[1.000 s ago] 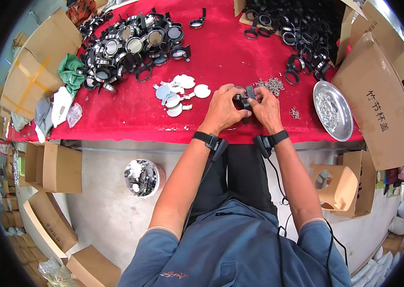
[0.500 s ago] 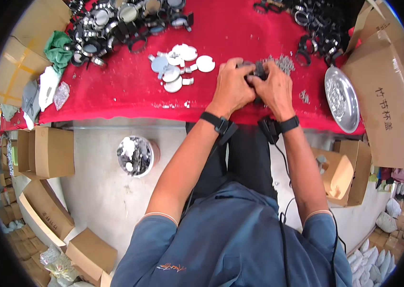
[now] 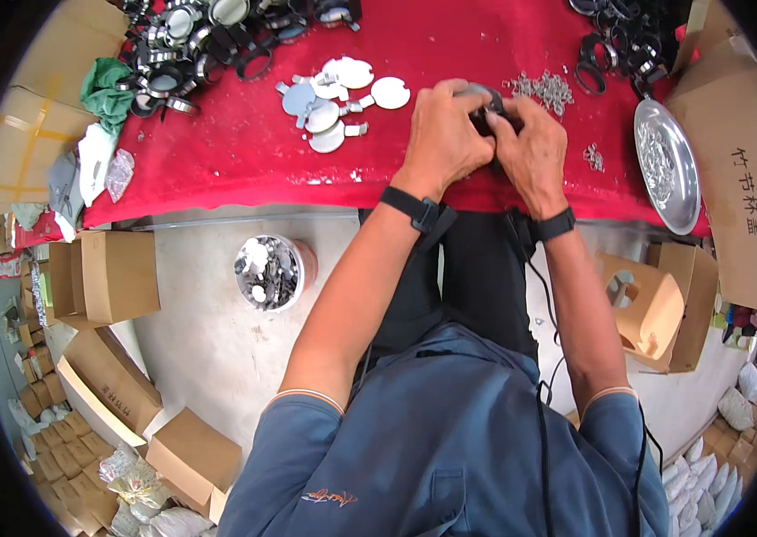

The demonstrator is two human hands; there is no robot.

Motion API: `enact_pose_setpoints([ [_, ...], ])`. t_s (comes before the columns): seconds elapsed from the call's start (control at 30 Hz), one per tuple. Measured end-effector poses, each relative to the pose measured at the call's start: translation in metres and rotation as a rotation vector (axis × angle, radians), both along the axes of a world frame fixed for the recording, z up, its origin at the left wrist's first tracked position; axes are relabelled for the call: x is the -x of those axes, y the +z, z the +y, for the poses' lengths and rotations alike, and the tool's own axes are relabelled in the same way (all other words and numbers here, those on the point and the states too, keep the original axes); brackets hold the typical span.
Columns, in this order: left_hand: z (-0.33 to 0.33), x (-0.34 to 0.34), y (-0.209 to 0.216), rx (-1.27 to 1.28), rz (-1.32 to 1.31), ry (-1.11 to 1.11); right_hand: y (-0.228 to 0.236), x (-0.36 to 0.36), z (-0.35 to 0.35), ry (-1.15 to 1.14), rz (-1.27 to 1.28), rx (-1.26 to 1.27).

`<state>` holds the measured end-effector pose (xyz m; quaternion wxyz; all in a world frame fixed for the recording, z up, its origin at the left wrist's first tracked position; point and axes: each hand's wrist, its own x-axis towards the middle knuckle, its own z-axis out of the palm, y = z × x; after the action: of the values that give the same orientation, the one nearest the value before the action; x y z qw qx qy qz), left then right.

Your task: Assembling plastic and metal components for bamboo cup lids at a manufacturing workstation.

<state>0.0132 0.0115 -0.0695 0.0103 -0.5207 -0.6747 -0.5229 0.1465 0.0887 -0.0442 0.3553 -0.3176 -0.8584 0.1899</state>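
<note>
Both hands are closed on one small black round part (image 3: 488,100), held above the near part of the red cloth. My left hand (image 3: 446,134) grips its left side with bent fingers. My right hand (image 3: 530,148) holds the right side, its thumb pressed near the middle. Fingers hide much of the part. Left of the hands lie several white and grey discs with tabs (image 3: 325,115). Beyond my right hand is a scatter of small metal pieces (image 3: 544,89), with a smaller cluster (image 3: 593,157) nearer me.
Black ring-shaped parts are heaped at far left (image 3: 186,54) and far right (image 3: 615,45) on the red cloth (image 3: 244,170). A metal tray (image 3: 688,170) of small pieces sits by a cardboard box (image 3: 750,179). Below the table stands a bucket (image 3: 299,291) of scraps.
The whole view has shifted slightly. The black part has been turned in my hands, so a rounded dark face now shows. Both hands keep hold of it.
</note>
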Motion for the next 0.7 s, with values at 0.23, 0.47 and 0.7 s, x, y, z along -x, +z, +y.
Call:
enact_pose_setpoints([
  [0.23, -0.011, -0.003, 0.024, 0.219, -0.070, -0.045, 0.000, -0.029, 0.000, 0.056, 0.058, 0.064],
  [0.47, -0.022, 0.021, 0.014, 0.217, -0.560, -0.385, 0.003, -0.068, 0.016, -0.089, 0.279, 0.209],
  [0.7, -0.033, 0.007, 0.045, -0.151, -1.182, -0.958, -0.031, -0.083, 0.033, -0.213, 0.304, 0.153],
])
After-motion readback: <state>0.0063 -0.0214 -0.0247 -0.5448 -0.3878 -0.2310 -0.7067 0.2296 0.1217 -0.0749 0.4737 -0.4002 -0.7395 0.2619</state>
